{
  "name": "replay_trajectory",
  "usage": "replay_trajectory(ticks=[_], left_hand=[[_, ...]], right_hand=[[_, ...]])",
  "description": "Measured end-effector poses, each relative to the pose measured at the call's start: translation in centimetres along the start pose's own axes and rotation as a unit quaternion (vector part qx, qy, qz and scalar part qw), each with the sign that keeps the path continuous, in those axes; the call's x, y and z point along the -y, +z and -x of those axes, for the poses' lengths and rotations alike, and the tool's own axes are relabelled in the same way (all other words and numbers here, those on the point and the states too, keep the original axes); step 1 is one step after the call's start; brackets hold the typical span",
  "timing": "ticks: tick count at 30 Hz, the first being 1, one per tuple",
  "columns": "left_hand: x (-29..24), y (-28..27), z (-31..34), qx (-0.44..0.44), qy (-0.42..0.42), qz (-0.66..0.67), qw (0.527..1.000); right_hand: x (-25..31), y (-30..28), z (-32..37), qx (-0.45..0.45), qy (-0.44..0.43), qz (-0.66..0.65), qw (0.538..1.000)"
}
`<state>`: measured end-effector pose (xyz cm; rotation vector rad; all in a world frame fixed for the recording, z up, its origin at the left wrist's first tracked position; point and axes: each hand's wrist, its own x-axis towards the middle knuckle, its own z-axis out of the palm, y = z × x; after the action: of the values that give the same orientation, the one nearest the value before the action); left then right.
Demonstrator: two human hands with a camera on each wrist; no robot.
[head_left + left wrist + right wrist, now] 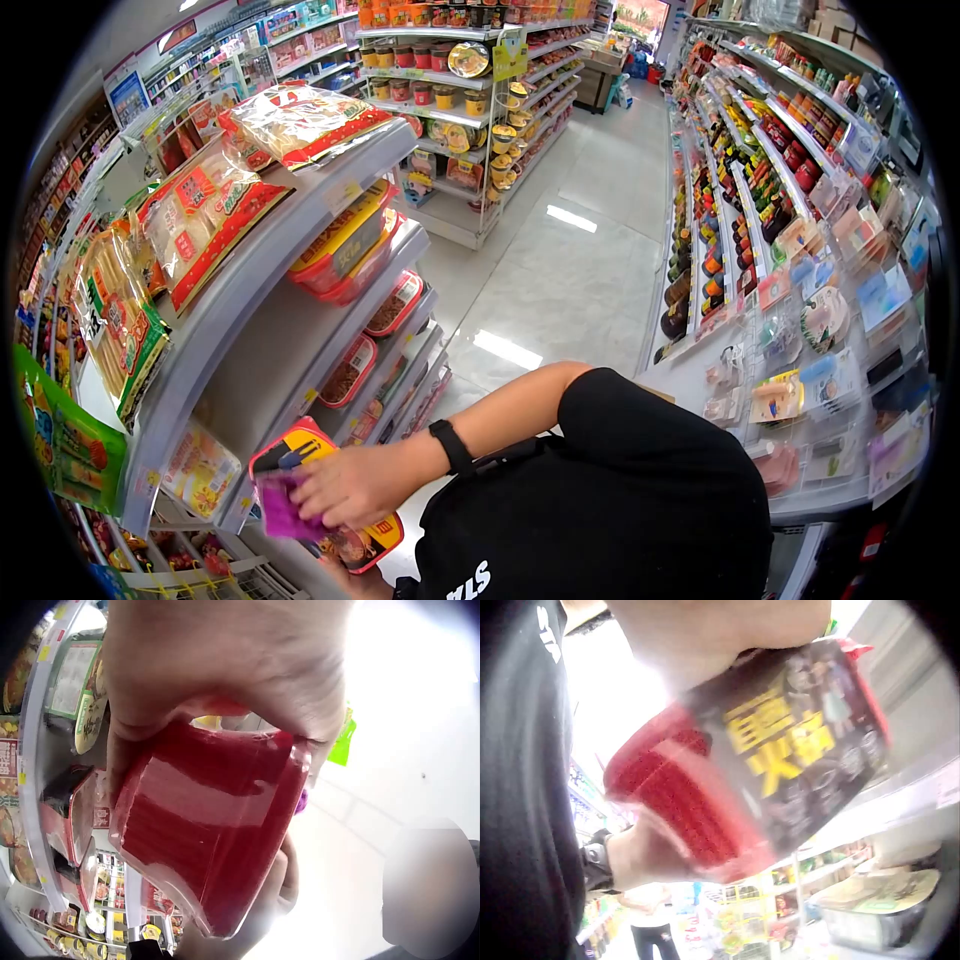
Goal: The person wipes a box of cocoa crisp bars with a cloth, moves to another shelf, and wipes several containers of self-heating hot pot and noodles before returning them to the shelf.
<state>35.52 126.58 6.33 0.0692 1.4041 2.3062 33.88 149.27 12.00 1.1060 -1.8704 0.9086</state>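
Observation:
A red plastic tub of instant hot pot (pixel 295 440) with a black and yellow sleeve is held tilted in front of the shelf. My left hand (pixel 365 580) grips it from beneath; in the left wrist view, thumb and fingers straddle its glossy red base (pixel 202 795). Across the top lies my right hand (pixel 355 488), fingers bent over a bunched purple cloth (pixel 288 505) that rests against the tub. Yellow characters on the dark sleeve (pixel 787 742) show, blurred, in the right wrist view. The right palm is hidden in the head view.
At left, a tiered shelf (pixel 240 335) bears bagged noodles (pixel 215 210), stacked red and yellow tubs (pixel 345 245) and more boxes below. Sauce bottles line the right-hand shelf (pixel 740 170). A tiled aisle (pixel 560 280) runs between. Another person (pixel 651 922) stands behind.

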Motion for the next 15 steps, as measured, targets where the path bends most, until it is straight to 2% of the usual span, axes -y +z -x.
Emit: replay_trajectory(ticks=[3, 5, 6, 7, 8, 9, 10, 12, 13, 15], left_hand=[[-0.2, -0.2, 0.3, 0.015, -0.028, -0.011, 0.999], [0.3, -0.2, -0.5, 0.024, -0.041, -0.014, 0.999], [0.9, -0.3, -1.4, 0.061, -0.041, 0.001, 0.997], [1.4, -0.4, -2.0, 0.097, -0.040, 0.016, 0.994], [1.4, 0.9, -2.2, 0.076, -0.049, 0.058, 0.994], [1.6, 1.5, -2.5, 0.071, -0.047, 0.058, 0.995], [1.7, 1.9, -2.9, 0.088, -0.056, 0.088, 0.991], [2.1, 1.9, -3.8, 0.135, -0.055, 0.120, 0.982], [2.3, 1.8, -4.3, 0.128, -0.058, 0.117, 0.983], [2.5, 1.1, -4.7, 0.103, -0.089, 0.152, 0.979]], right_hand=[[-1.5, -3.6, 1.2, -0.019, 0.084, 0.115, 0.990], [-2.8, -4.9, 2.2, -0.093, 0.208, 0.105, 0.968], [-3.3, -5.1, 3.1, -0.069, 0.320, 0.023, 0.945], [-3.3, -4.5, 3.7, -0.072, 0.321, 0.021, 0.944], [-2.9, -3.9, 3.9, -0.136, 0.462, -0.174, 0.859], [-2.8, -3.7, 4.0, -0.187, 0.571, -0.358, 0.714], [-3.0, -3.8, 4.1, -0.184, 0.571, -0.362, 0.713], [-3.5, -4.1, 4.2, -0.198, 0.528, -0.520, 0.641], [-3.4, -3.9, 4.4, -0.205, 0.502, -0.595, 0.593], [-3.3, -4.5, 4.3, -0.215, 0.494, -0.603, 0.588]])
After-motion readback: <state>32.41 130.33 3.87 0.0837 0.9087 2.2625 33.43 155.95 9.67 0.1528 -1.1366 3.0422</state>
